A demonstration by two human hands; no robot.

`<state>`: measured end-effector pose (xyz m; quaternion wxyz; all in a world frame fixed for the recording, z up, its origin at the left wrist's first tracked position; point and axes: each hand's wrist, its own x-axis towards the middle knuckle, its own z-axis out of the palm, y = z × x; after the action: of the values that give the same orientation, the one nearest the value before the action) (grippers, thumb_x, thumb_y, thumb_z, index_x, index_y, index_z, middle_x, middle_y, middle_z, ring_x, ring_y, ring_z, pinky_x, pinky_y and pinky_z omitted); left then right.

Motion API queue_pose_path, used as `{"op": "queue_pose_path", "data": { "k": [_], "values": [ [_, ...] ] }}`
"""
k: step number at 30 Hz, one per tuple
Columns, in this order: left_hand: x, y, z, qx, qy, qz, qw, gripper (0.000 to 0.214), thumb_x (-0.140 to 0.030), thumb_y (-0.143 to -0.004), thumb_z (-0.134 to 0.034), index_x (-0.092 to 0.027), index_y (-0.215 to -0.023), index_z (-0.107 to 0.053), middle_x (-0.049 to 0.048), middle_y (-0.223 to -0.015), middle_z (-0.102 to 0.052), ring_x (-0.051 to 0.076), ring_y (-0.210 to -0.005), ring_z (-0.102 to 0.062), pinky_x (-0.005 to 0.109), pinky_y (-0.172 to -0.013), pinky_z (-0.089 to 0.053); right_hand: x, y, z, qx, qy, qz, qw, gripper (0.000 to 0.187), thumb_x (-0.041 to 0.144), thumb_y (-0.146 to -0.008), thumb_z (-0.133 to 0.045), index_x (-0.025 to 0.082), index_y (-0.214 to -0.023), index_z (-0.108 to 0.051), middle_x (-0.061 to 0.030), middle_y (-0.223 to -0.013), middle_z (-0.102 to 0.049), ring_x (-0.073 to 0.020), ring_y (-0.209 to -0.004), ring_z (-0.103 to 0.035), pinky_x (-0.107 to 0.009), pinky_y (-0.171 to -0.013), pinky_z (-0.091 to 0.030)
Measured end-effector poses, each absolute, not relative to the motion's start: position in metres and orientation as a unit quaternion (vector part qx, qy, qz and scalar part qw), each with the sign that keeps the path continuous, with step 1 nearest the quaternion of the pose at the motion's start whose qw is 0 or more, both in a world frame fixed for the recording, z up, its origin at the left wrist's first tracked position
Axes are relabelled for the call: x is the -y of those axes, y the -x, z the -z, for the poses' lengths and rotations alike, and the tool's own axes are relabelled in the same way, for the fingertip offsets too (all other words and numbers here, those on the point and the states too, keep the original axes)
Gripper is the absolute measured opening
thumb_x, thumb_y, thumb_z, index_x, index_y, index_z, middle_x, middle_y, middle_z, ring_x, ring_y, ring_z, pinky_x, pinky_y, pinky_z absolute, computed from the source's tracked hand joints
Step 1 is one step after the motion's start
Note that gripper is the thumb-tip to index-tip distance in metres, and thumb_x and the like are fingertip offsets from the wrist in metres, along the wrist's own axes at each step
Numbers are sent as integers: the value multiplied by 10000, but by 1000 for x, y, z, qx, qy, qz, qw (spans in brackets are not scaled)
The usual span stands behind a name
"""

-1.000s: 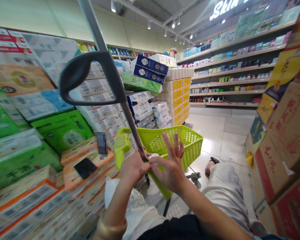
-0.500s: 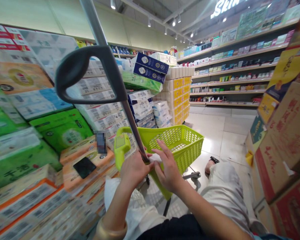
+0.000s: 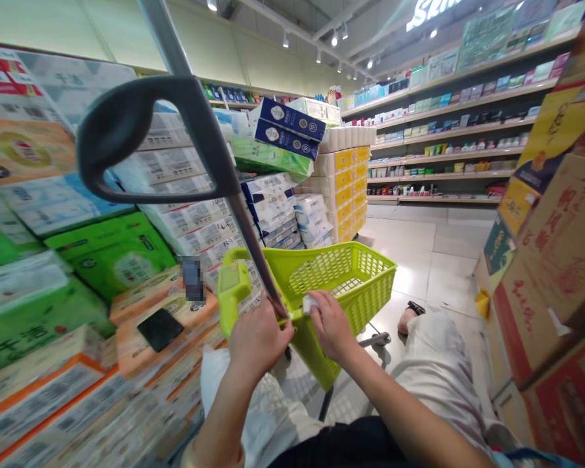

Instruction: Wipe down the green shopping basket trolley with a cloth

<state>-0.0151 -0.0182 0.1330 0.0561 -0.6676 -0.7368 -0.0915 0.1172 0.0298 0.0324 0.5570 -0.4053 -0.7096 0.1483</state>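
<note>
A lime green rolling basket (image 3: 351, 286) stands on the floor in front of me. Its grey telescopic pole (image 3: 246, 227) rises toward the camera and ends in a dark loop handle (image 3: 127, 130). My left hand (image 3: 256, 338) is closed around the bottom of the pole, where it meets the basket's rim. My right hand (image 3: 329, 325) is closed on a small white thing (image 3: 308, 303) pressed against the rim beside the pole; I cannot make out what it is. A white cloth (image 3: 258, 409) lies on my lap.
Stacked tissue packs (image 3: 53, 273) fill the left, with a black phone (image 3: 160, 329) lying on an orange pack. Cardboard cartons (image 3: 556, 260) stand on the right. Stocked shelves (image 3: 448, 130) line the back. A tiled aisle (image 3: 433, 253) runs ahead past my knee and sandalled foot (image 3: 412, 312).
My right hand's fingers, spread a second ago, have curled shut on the small white thing at the rim. The handle has tilted nearer the camera and to the left.
</note>
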Motion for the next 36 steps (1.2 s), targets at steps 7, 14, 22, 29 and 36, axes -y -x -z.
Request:
{"op": "queue_pose_path", "data": {
  "k": [7, 14, 22, 29, 36],
  "values": [
    [20, 15, -134, 742, 662, 74, 78, 289, -346, -811, -521, -191, -1050, -570, 85, -922, -726, 275, -897, -687, 332, -766, -491, -23, -111, -46, 757, 331, -164, 539, 266, 183, -882, -487, 217, -1109, -621, -82, -1077, -630, -200, -1020, -578, -363, -932, -486],
    [20, 14, -132, 737, 664, 80, 98, 372, -345, -815, -492, -149, -1128, -534, 110, -944, -720, 298, -875, -685, 358, -741, -493, -23, -114, -42, 741, 376, -138, 539, 354, 100, -830, -466, 213, -1126, -624, -86, -1175, -618, -212, -1081, -566, -388, -981, -459],
    [20, 21, -128, 730, 669, 116, 76, 356, -346, -813, -484, -157, -1112, -524, 94, -870, -707, 295, -884, -674, 369, -777, -494, -28, -118, -34, 745, 355, -123, 551, 284, 122, -830, -499, 209, -1065, -634, -83, -1084, -638, -220, -1061, -558, -404, -969, -459],
    [31, 28, -109, 533, 628, 502, 267, 547, -217, -804, -496, -148, -1322, -334, 143, -1184, -551, 266, -1145, -538, 441, -997, -431, -41, -130, -15, 713, 421, -98, 552, 343, 72, -787, -475, 205, -1057, -640, -83, -1035, -646, -212, -997, -581, -384, -915, -486],
    [34, -9, -65, 474, 761, 387, 213, 619, -49, -785, -399, -152, -1392, -339, 150, -1293, -526, 245, -1230, -489, 424, -1022, -432, -27, -107, -20, 745, 331, -81, 573, 348, 109, -843, -484, 211, -1153, -603, -84, -1117, -643, -193, -1062, -585, -359, -950, -489]
  ]
}}
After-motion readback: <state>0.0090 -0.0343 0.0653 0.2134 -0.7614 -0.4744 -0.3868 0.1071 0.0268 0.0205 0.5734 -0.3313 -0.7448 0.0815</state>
